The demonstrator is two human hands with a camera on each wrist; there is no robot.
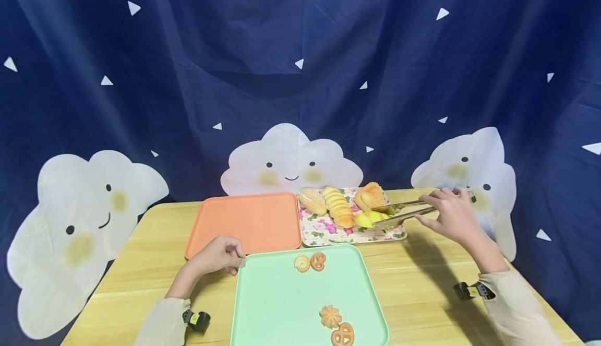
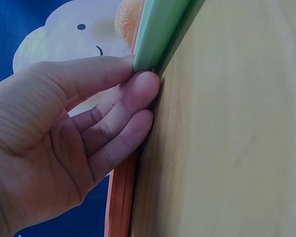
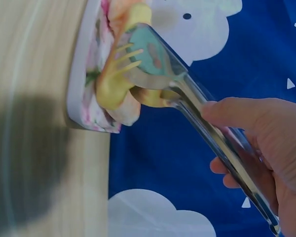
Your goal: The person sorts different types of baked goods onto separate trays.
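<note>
My right hand (image 1: 453, 215) grips a pair of metal tongs (image 3: 207, 118). Their tips are at a yellow bread roll (image 1: 368, 219) on the floral tray (image 1: 324, 236), one on each side of it. Beside that roll lie a ridged long bread (image 1: 338, 206), a round seeded bun (image 1: 312, 201) and a folded golden pastry (image 1: 370, 195). With thumb and fingers, my left hand (image 1: 219, 254) pinches the far left corner of the mint green tray (image 1: 277, 299). In the left wrist view the thumb lies on the tray's rim (image 2: 155, 37), fingers beneath.
Two cookies, one round (image 1: 302, 263) and one pretzel-shaped (image 1: 317, 261), lie near the green tray's far edge. A flower-shaped cookie (image 1: 331, 316) and another pretzel (image 1: 343, 334) lie nearer. An orange tray (image 1: 253, 221) stands at back left on the wooden table (image 1: 418, 294), before a blue curtain (image 1: 300, 95).
</note>
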